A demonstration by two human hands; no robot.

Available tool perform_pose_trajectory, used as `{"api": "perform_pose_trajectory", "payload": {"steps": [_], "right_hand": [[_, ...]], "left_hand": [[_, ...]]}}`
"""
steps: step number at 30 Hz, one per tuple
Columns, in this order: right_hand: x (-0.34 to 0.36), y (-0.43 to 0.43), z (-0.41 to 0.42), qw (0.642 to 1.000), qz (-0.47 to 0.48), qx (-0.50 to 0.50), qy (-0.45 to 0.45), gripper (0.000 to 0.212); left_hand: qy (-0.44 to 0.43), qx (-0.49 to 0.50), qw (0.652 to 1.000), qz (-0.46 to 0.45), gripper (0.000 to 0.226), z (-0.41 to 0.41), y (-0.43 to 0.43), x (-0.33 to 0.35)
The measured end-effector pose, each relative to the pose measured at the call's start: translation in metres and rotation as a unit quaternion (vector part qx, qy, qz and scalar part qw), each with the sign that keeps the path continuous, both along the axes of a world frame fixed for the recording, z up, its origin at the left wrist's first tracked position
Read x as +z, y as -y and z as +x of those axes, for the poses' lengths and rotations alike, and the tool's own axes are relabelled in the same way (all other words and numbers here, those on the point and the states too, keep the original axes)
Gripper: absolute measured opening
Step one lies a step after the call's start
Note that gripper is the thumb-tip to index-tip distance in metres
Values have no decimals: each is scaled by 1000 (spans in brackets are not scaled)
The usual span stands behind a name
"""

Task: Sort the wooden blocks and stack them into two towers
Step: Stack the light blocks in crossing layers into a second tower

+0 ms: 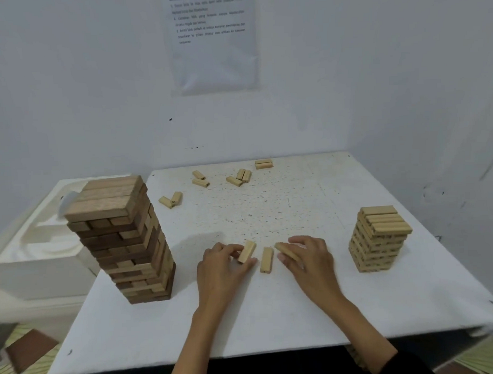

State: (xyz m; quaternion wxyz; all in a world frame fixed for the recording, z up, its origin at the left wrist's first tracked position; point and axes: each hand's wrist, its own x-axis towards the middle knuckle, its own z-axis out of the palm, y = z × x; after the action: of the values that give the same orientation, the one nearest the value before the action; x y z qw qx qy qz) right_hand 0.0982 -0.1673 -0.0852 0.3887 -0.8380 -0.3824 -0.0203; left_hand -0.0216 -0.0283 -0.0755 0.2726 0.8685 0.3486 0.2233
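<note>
- Wooden blocks of the pale sort were the ones in hand. The left grip (220, 269) pinched one pale block (246, 251) between thumb and fingertips, its far end tipped up off the worktop (272, 314). The right grip (312, 260) had its fingers curled over a second pale block (286, 250), held low and slanted.
- Between the two grips a third pale block (267, 259) lay flat and untouched, pointing away from the person. The three sat side by side, probably gathered as one layer of three.
- On the near side of both grips the worktop ran bare to its near edge, where the forearms crossed it, leaving room to draw back.
- Right of the right grip, well apart, stood the pale tower (380, 238), short, with three blocks not quite flush across its top. It was the likely destination. It stood near the right edge, so an approach from above or from the grip's side looked safest.
- Left of the left grip rose the dark tower (127, 241), much taller, its layers slightly uneven, close to the left edge. A careless swing of the left arm could topple it.
- Beyond the grips lay a wide bare stretch, then loose pale blocks: a pair (171, 200) far-left, another pair (200, 178), a cluster (239, 177), and two stacked (264, 163) near the far edge. No dark blocks lay loose, so the sorting seemed nearly finished.
- Past the dark tower, off the worktop, sat a white foam tray (46, 235).
</note>
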Motion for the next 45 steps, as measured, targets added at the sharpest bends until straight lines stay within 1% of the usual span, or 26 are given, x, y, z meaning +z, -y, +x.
{"api": "perform_pose_trajectory", "payload": {"steps": [2, 4, 7, 9, 13, 16, 20, 23, 26, 28, 31, 33, 36, 39, 41, 45], "right_hand": [[4, 6, -4, 995, -91, -45, 9, 35], [6, 8, -7, 984, -172, -38, 8, 47], [15, 11, -7, 972, -235, 11, -13, 63], [24, 19, -2, 966, -255, 26, -30, 67], [35, 30, 1, 965, -234, 59, -101, 61], [33, 26, -2, 971, -195, 69, -117, 60], [36, 27, 7, 969, -148, 98, -171, 69], [36, 26, 21, 969, -150, 110, -165, 75], [33, 22, 28, 964, -141, 131, -186, 74], [31, 18, 29, 960, -137, 153, -192, 69], [29, 13, 31, 963, -125, 157, -180, 65], [28, 10, 34, 969, -131, 154, -146, 61], [24, 8, 40, 971, -134, 170, -103, 56], [22, 6, 45, 967, -136, 196, -91, 58], [20, 4, 48, 963, -144, 211, -85, 59], [17, 0, 51, 961, -144, 223, -73, 60]], "left_hand": [[-7, -40, 999, -35, 28, -2, -1, 5], [-24, -84, 992, -88, 27, -3, -3, 12], [-37, -134, 980, -140, 31, -4, -8, 19], [-23, -148, 976, -160, 31, -4, -10, 19], [0, -180, 963, -199, 30, -2, -8, 17], [-11, -208, 957, -200, 32, 1, -6, 19], [-15, -220, 961, -164, 48, 4, -14, 20], [-50, -233, 964, -118, 63, 8, -20, 18], [-62, -258, 959, -103, 66, 14, -21, 17], [-62, -260, 959, -93, 66, 16, -19, 16], [-58, -265, 959, -83, 66, 20, -17, 14], [-61, -275, 956, -86, 66, 22, -19, 14], [-59, -285, 953, -89, 58, 23, -24, 14], [-55, -286, 952, -92, 53, 24, -26, 13], [-50, -288, 952, -95, 56, 23, -25, 13], [-16, -286, 951, -118, 72, 21, -23, 11]]}}
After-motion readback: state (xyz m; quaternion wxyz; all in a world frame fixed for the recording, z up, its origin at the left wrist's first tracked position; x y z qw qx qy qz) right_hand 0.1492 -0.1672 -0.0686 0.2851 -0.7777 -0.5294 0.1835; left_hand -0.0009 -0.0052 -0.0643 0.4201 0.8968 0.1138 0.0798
